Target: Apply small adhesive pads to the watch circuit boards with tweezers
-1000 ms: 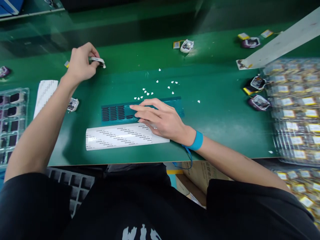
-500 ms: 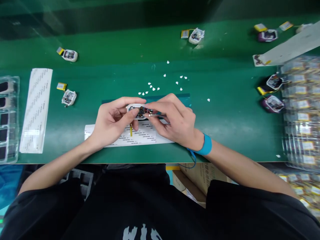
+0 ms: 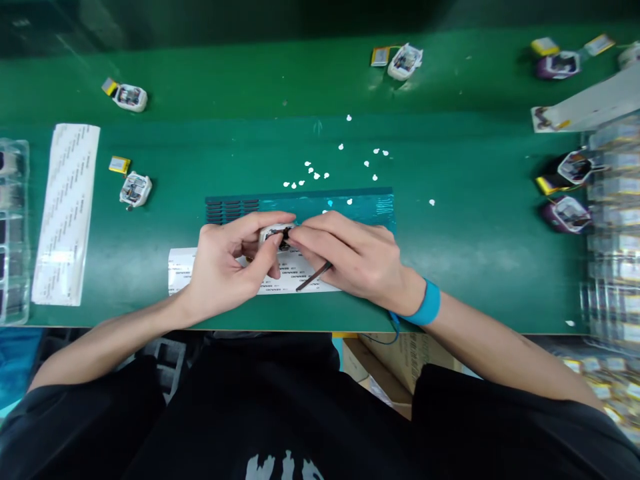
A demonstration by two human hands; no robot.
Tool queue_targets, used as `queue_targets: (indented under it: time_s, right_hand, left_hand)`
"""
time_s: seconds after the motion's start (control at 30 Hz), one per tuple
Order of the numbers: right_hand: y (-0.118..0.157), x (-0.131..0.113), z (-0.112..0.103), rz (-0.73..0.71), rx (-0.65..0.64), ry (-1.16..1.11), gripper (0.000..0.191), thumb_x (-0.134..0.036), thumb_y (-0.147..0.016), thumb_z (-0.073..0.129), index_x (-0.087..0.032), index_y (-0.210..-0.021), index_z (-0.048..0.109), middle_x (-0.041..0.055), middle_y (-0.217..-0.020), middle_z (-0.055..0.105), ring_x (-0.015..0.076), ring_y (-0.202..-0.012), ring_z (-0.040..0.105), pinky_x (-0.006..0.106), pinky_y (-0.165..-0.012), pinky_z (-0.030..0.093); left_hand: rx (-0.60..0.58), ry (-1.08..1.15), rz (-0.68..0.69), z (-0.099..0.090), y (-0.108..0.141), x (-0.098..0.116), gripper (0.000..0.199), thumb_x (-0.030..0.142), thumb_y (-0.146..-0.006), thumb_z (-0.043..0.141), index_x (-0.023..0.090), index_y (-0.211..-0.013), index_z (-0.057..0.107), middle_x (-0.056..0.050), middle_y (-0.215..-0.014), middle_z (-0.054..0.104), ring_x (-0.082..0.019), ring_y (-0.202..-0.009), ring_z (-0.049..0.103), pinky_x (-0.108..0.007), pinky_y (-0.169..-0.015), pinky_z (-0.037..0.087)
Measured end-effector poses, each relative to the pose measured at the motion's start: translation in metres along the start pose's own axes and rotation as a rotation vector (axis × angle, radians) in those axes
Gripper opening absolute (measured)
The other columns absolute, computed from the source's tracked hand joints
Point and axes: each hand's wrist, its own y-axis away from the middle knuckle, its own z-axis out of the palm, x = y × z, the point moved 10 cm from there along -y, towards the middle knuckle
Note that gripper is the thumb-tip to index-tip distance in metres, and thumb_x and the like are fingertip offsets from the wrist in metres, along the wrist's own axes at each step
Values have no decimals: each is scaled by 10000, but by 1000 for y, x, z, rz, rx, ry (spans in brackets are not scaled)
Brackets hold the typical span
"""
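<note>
My left hand (image 3: 235, 260) grips a small white watch housing (image 3: 265, 235) between thumb and fingers, with its open side facing up. Dark electronic parts show inside, partly covered by my fingertips. My right hand (image 3: 353, 253) is closed, its thumb and fingertips at the right side of the housing. A slim dark pair of tweezers (image 3: 314, 276) is tucked in that hand, its end slanting down to the left over the printed white sheet (image 3: 181, 267). The tweezers' other end is hidden by the fingers. Both hands are just above the mat.
Several small white stickers (image 3: 317, 176) lie beyond my hands. White housings with batteries (image 3: 135, 189) stand at left and at the back. Purple housings (image 3: 566, 215) and stacked clear trays (image 3: 613, 237) are on the right. A stack of printed strips (image 3: 65, 220) lies left.
The tweezers have swung round in my right hand, their end now pointing down-left. My right fingertips have closed in on the housing. The hanging yellow battery no longer shows clearly.
</note>
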Motion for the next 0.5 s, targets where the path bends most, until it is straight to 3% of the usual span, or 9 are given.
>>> queue_targets:
  time_s: [0.2, 0.37, 0.5]
  right_hand:
    - [-4, 10, -4, 61, 45, -172, 160, -104, -958, 584, -195, -1087, 614, 23, -986, 718, 109, -808, 687, 219, -625, 546]
    - [-4, 14, -9, 102, 111, -212, 146, -105, -951, 605, -200, -1062, 617, 29, -960, 718, 117, -808, 692, 226, -636, 558]
    - [-3, 8, -5, 23, 33, -137, 191, -86, -970, 545, -197, -1107, 617, 24, -1002, 734, 107, -830, 697, 207, -612, 535]
  left_hand:
    - [45, 56, -95, -6, -5, -10, 122, 139, -861, 685, 157, -973, 730, 46, -522, 651, -100, -398, 608, -187, -388, 445]
    - [-100, 167, -186, 8, -4, -19, 94, 121, -858, 655, 165, -930, 698, 60, -480, 630, -90, -357, 587, -161, -349, 406]
    - [-172, 281, -309, 15, -3, -29, 63, 143, -854, 652, 157, -911, 675, 51, -495, 628, -114, -372, 607, -195, -395, 483]
